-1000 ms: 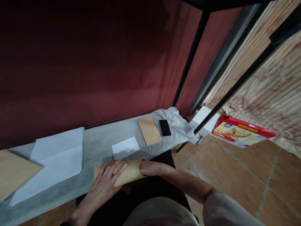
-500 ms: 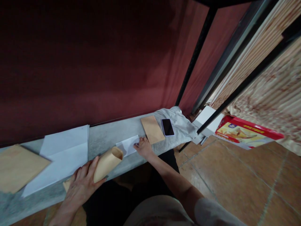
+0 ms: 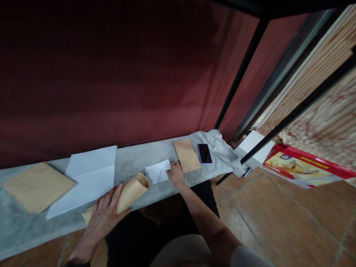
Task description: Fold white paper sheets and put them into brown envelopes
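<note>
My left hand (image 3: 104, 211) is wrapped around a brown paper envelope (image 3: 132, 193), bulged so that its mouth gapes towards the right. The envelope's other end sticks out behind the hand. Just right of that mouth, a folded white sheet of paper (image 3: 158, 172) lies on the cloth-covered bench. My right hand (image 3: 175, 172) has its fingers curled at the sheet's right edge, thumb against it; the fingertips are partly hidden. Beside this hand lies a flat brown envelope (image 3: 187, 155).
A phone (image 3: 205, 153) rests near the right end of the grey cloth (image 3: 130, 152). Larger white sheets (image 3: 91, 170) and another brown envelope (image 3: 39, 187) lie to the left. A black metal post (image 3: 241, 74) rises at the bench end. A red-edged box (image 3: 306, 167) stands beyond, right.
The view has shifted a little, so the bench items appear further right. Both hands keep nearly the same places, and slightly more of the folded sheet shows beside the envelope's mouth.
</note>
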`<action>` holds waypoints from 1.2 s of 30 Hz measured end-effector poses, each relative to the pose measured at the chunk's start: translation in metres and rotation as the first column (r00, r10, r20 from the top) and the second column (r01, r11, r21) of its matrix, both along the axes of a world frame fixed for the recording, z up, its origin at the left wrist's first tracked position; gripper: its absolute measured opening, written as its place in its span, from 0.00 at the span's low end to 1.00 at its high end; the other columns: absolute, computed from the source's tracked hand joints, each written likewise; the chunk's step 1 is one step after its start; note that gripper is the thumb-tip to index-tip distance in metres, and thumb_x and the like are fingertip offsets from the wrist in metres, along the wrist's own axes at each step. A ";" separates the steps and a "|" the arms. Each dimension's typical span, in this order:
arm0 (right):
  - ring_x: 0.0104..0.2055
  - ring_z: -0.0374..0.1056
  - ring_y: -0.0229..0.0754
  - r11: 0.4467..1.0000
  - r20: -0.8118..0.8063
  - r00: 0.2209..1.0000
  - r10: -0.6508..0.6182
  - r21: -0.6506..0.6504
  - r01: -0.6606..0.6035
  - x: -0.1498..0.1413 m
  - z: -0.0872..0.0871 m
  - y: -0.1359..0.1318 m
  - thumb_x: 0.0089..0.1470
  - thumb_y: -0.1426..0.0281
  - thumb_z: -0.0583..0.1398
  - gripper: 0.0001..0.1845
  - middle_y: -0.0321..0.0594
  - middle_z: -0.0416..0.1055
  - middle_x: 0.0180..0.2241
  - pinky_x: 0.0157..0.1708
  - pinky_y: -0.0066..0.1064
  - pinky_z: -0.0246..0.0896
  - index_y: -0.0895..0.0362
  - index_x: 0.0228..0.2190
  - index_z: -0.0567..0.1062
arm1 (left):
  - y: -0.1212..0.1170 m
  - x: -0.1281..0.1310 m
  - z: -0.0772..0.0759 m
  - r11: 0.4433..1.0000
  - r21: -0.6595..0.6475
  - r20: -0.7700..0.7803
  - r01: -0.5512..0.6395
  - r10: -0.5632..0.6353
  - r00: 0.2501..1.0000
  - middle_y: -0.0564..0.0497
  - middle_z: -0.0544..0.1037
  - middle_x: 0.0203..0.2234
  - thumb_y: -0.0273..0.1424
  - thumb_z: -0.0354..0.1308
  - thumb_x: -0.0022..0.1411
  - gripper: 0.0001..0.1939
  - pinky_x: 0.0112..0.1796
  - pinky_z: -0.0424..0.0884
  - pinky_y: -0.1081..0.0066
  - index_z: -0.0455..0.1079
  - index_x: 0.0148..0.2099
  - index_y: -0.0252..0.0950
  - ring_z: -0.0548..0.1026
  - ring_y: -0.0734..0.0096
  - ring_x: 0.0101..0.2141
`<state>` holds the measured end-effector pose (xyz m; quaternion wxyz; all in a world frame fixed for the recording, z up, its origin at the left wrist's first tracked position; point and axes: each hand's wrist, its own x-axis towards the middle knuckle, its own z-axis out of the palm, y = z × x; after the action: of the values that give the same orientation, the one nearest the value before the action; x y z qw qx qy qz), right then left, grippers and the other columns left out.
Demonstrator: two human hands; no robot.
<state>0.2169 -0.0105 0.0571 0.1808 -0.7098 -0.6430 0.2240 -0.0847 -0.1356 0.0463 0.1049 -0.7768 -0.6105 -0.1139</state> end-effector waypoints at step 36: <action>0.30 0.70 0.36 0.971 -0.282 0.932 0.227 0.135 -0.196 0.043 0.015 -0.044 0.62 0.71 0.59 0.15 0.37 0.76 0.31 0.31 0.24 0.61 0.56 0.23 0.76 | 0.022 0.053 0.003 0.989 -0.022 0.163 0.149 -0.144 0.976 0.35 0.66 0.59 0.49 0.59 0.58 0.51 0.61 0.54 0.44 0.39 0.74 0.38 0.65 0.43 0.59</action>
<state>0.2604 -0.0547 0.0720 0.2866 -0.5844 -0.6922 0.3118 -0.0315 -0.1133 0.0491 0.0331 -0.8097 -0.5598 -0.1731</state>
